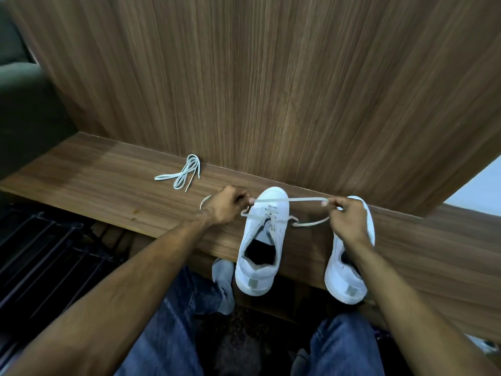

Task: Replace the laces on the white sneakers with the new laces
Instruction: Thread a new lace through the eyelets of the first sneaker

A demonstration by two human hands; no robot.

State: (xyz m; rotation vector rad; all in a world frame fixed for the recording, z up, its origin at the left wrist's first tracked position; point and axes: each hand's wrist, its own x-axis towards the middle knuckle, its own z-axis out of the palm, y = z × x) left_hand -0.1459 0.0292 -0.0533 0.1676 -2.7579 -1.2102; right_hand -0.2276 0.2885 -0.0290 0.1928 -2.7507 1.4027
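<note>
Left hand (pixel 226 204) and right hand (pixel 347 218) each pinch lace (pixel 292 200), stretched taut above toe of left sneaker (pixel 261 240) on wooden shelf (pixel 108 180). Second sneaker (pixel 349 272) beside it; spare lace (pixel 184 173) coiled further left.

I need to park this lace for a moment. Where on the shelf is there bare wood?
Bare wood lies left of the coiled lace, out to the shelf's left end, and right of the right sneaker. It is crowded in the middle: both hands stretch a lace over the left sneaker.
</note>
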